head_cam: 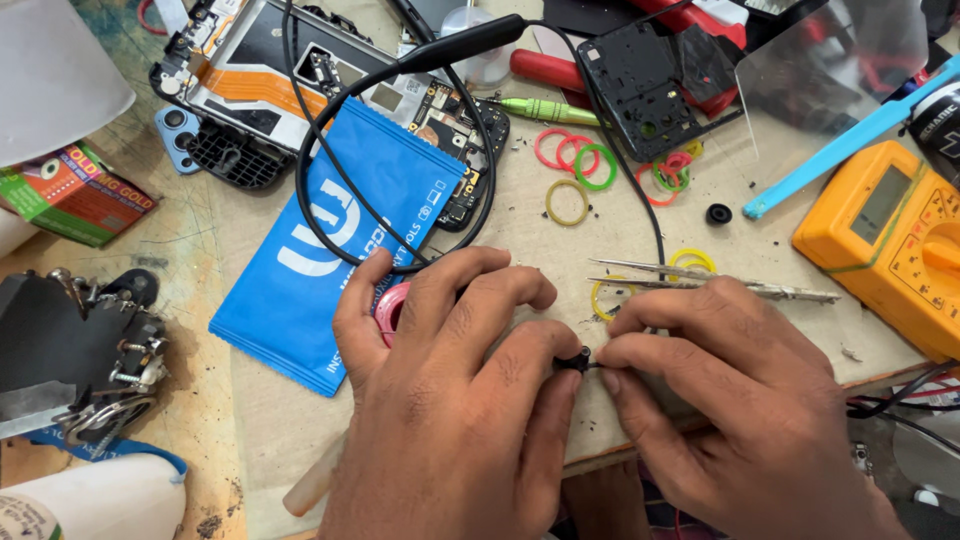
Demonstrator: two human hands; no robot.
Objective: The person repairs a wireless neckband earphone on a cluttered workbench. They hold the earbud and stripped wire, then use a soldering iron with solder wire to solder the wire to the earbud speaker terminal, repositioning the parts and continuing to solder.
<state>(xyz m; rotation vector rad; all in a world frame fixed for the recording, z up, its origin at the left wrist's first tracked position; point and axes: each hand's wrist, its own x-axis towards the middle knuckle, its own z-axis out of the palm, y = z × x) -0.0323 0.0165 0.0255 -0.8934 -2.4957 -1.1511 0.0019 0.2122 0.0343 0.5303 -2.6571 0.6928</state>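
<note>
Scuffed, stained bench [250,420], crumbs and clutter all over. Left hand [450,400] and right hand [720,400] close together at the near edge, fingertips both pinching a tiny black part [577,359] between them. Glossy blue pouch [340,240] just left, metal tweezers [720,283] right above. Gutted phone [300,80], looped black cable [400,70], rubber bands [575,160], chunky orange meter [890,240].

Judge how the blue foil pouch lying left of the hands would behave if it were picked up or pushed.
The blue foil pouch lies flat with slight creases, so it is probably light and floppy and would sag when lifted. Its glossy face suggests it would slide easily on the worn table. The black cable looped over it would likely drag along or snag.
</note>
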